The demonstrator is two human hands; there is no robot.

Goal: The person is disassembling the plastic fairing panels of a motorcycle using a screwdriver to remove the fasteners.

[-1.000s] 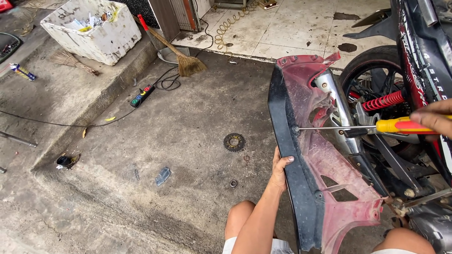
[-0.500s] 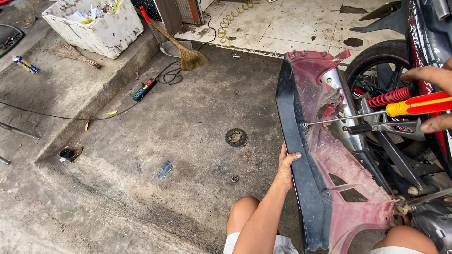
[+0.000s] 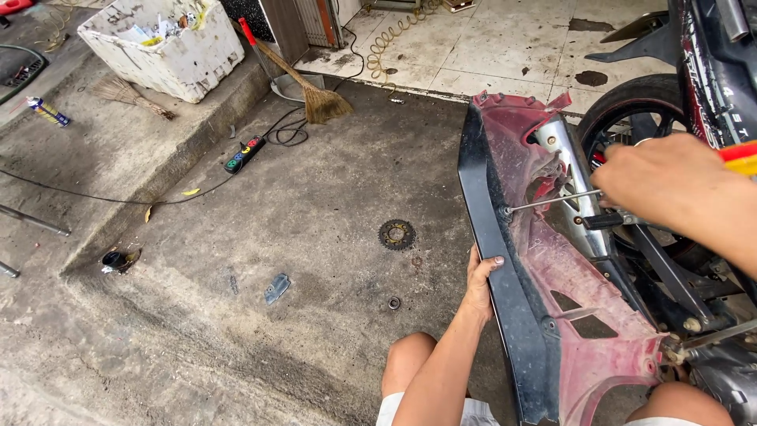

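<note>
A long motorcycle side panel [image 3: 552,268], dark on its outer edge and faded red inside, stands tilted beside the rear wheel [image 3: 631,118]. My left hand [image 3: 479,284] grips the panel's black outer edge near its middle. My right hand [image 3: 670,185] is closed on a screwdriver with a red and yellow handle [image 3: 740,158]. Its long metal shaft [image 3: 552,200] reaches left, and the tip touches the inside of the panel near the black edge. My knees show at the bottom of the view.
A sprocket [image 3: 397,234], a small ring [image 3: 393,303] and a grey metal piece [image 3: 277,288] lie on the concrete. A power strip [image 3: 244,153] with its cable, a broom [image 3: 303,83], a white box of scraps [image 3: 169,47] and a spray can [image 3: 47,111] are at the left.
My right hand has slid left along the screwdriver and now covers most of the handle. The view has shifted slightly; my left hand keeps its grip on the panel edge.
</note>
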